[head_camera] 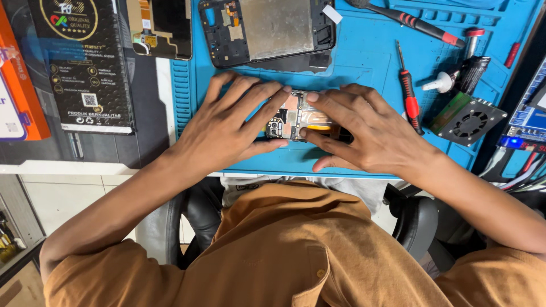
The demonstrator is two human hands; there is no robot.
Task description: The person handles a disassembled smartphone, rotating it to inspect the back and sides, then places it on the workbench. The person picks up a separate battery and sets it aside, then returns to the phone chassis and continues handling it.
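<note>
Both hands, left hand (227, 122) and right hand (364, 128), press fingertips down on an opened phone body (298, 122) lying on the blue repair mat (364, 62), apparently seating an inner part, with steady, even pressure called for next.

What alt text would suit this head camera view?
Two bare hands, left hand and right hand, press on a small phone circuit board on a blue work mat, with red-handled screwdrivers nearby.
</note>
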